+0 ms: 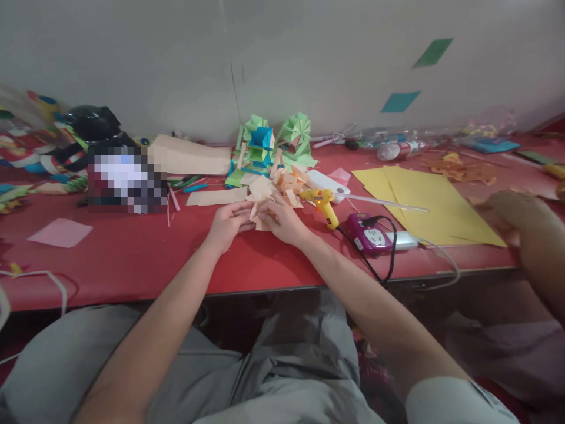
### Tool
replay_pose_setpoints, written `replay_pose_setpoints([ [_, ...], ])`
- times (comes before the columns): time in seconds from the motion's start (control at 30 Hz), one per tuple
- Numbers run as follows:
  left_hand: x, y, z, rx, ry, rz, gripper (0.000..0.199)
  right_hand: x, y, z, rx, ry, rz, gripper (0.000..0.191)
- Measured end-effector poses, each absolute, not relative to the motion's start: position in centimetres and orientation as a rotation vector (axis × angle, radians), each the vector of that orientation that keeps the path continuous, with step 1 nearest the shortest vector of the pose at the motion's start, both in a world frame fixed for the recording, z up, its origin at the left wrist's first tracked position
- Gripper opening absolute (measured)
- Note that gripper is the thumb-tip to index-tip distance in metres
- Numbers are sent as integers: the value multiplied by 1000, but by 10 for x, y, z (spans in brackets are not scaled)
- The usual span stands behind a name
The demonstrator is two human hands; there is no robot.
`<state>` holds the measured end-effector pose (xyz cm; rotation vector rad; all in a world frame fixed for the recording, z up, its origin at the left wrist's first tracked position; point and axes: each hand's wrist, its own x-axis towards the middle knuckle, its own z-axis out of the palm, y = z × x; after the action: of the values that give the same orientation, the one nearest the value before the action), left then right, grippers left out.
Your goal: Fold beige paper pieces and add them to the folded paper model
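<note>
Near the table's front edge my left hand (229,227) and my right hand (285,219) meet around a small piece of peach-coloured folded paper (265,225). The fingers of both are closed on it, and they hide part of its shape. Just behind lie loose peach paper pieces (293,176) in a pile. To the right of my right hand rests a yellow hot glue gun (324,206) with a long clear glue stick (384,203) sticking out of its back. A cut peach paper strip (216,196) lies behind my left hand.
Green and blue folded-paper models (261,144) stand at the back. A purple power socket (368,234) with cords sits right of the glue gun. Yellow paper sheets (432,200) lie further right, beside another person's hand (512,212). A pink paper square (60,232) lies left.
</note>
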<state>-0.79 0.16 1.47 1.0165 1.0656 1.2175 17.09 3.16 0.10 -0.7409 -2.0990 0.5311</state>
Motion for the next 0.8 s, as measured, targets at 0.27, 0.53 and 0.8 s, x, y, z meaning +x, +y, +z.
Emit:
replay_pose_setpoints([
  [0.27,-7,0,16,1021,1073,1214,40,170,30,3,-770,-2084,554,10],
  [0.53,-6,1,15,1056,1055,1194,37,169,31,1,-768,-2046,532,9],
  [0.8,-5,1,16,1056,1063,1188,39,168,29,2,-812,-2020,547,10],
])
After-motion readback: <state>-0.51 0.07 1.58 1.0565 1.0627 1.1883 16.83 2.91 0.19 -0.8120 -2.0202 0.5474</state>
